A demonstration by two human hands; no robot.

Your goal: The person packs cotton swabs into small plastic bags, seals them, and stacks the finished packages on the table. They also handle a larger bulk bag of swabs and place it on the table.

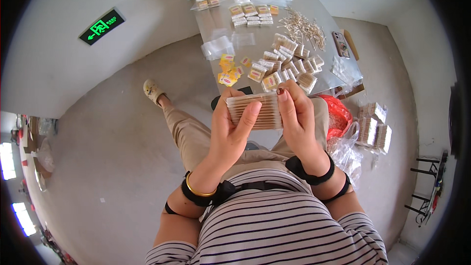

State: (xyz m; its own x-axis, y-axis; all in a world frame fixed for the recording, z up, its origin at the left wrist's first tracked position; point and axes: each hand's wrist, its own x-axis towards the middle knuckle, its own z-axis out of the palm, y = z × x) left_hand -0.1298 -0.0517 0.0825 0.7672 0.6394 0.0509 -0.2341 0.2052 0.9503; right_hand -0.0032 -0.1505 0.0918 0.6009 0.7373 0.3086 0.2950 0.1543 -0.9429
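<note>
A flat pack of cotton swabs with wooden sticks lies between my hands, above my lap and just off the table's near edge. My left hand grips its left end, thumb across the front. Its right end is held by my right hand, thumb at the upper corner; the fingers behind the pack are hidden. Beyond my hands, several similar swab packs are heaped on the grey table. Small yellow cards lie to the left of that heap.
Loose swabs are piled further back, beside a phone. Stacked packs and clear plastic bags lie on the table. On the right stand a red bag and bundled swabs on the floor.
</note>
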